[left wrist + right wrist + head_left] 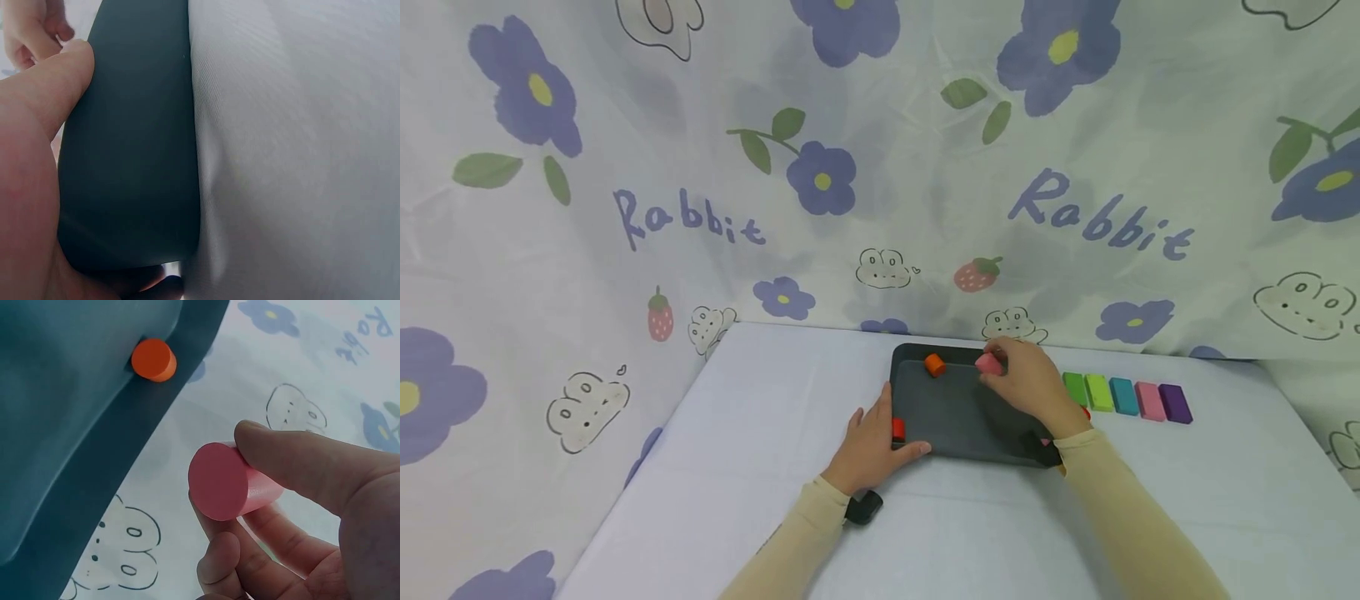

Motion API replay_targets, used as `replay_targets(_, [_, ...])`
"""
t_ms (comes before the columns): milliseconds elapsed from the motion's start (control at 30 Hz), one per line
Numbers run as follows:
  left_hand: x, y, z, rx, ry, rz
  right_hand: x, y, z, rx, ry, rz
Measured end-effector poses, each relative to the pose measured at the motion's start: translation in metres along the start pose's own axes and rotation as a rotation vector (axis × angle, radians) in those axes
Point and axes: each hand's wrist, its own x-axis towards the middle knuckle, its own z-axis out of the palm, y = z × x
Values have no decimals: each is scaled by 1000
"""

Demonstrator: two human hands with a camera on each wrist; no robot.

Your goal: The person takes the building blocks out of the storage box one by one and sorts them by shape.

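In the head view, a dark grey tray [958, 417] lies on the white table. My left hand [868, 446] rests against its front left corner, fingers extended along the left side and thumb along the front rim. The left wrist view shows that thumb close over the tray's dark outer wall [131, 144]. My right hand [1026, 379] pinches a pink cylindrical block [219, 481] between thumb and fingers, over the tray's far side. An orange cylindrical block [934, 365] sits by the far rim. A red block [898, 430] is in the front left corner, beside my left fingers.
Right of the tray stands a row of rectangular blocks: green [1074, 389], lime [1100, 392], blue [1124, 396], pink [1151, 401] and purple [1176, 403]. A bit of red [1086, 412] shows beside my right wrist. A patterned curtain [880, 217] hangs behind the table.
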Motion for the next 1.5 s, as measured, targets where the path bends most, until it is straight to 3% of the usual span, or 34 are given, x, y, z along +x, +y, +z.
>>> replay_targets(333, [-2,0,2,-8,-5,4,-18,12,-8,44,49,11])
replay_targets(1100, [-2,0,1,-7,-1,13,-63,47,-33,97,49,127])
replay_targets(1500, [0,-2,2,-10,-1,2,-79,66,-39,55,96,182])
